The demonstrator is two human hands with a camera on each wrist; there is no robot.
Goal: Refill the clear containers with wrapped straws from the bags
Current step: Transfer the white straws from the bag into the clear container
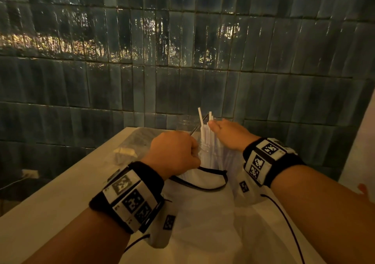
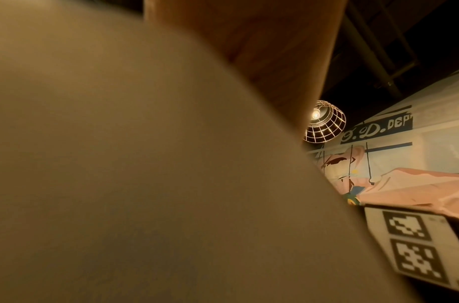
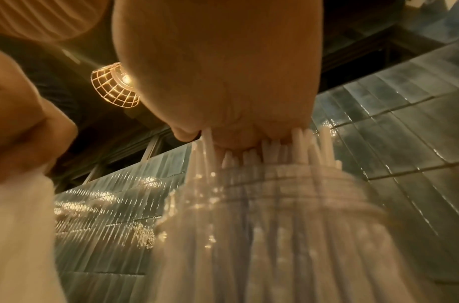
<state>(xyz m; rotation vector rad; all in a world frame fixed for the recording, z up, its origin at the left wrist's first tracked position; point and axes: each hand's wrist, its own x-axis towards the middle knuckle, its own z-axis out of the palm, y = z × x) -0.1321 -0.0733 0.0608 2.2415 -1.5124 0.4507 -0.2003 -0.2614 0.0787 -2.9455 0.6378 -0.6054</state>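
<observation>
Many wrapped straws [image 3: 251, 155] stand upright in clear container [image 3: 288, 205], tips above rim, near worktop's [image 1: 50, 213] back edge by tiled wall. Step in hand, as judged: settling bundle — press gently, evenly, so wrappers don't buckle; steady container against tipping. Right hand [image 1: 229, 133] flat on straw tips, fingers straight, palm touching tops. Left hand [image 1: 174, 152] curled beside container — what it grips, cannot tell. Two straws poke higher than rest.

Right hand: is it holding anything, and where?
Nothing gripped: the right hand presses flat on the top ends of the wrapped straws standing in the clear container.
</observation>
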